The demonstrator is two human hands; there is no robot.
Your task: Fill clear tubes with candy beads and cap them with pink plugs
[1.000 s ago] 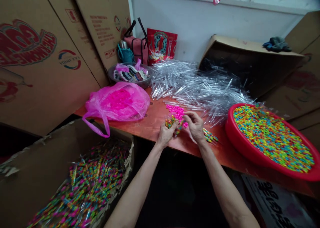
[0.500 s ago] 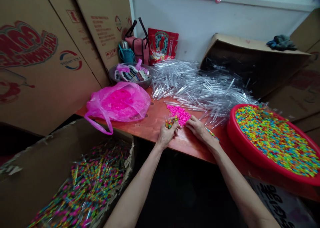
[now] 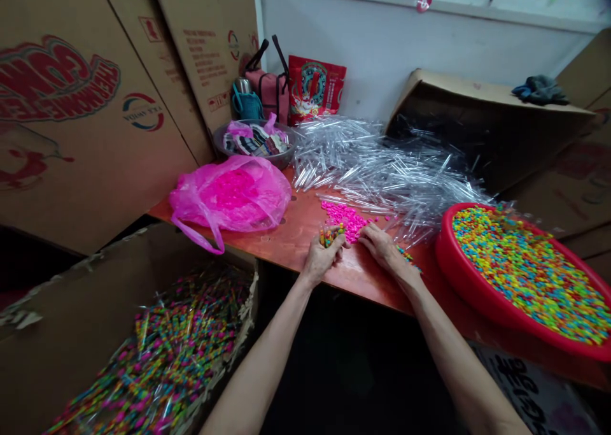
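My left hand (image 3: 324,256) is closed round a bunch of clear tubes filled with candy (image 3: 329,235), their ends sticking up above the fingers. Just beyond it lies a small heap of bright pink pieces (image 3: 344,216) on the reddish table (image 3: 296,244). At the heap's right edge rests my right hand (image 3: 382,249), its fingers bent and pressed together; whatever is between the fingertips is hidden. A few colourful filled tubes (image 3: 405,255) lie partly behind my right wrist.
Clear empty tubes (image 3: 377,164) are piled at the back. On the right stands a red basin (image 3: 449,250) of coloured candies. A pink plastic bag (image 3: 229,193) lies to the left, above an open carton (image 3: 95,295) holding many filled tubes. A tilted carton (image 3: 477,97) stands behind.
The view has shifted slightly. My right fingers have moved a little at the pink heap, and a few pink pieces now show beyond them. My left hand keeps its hold.
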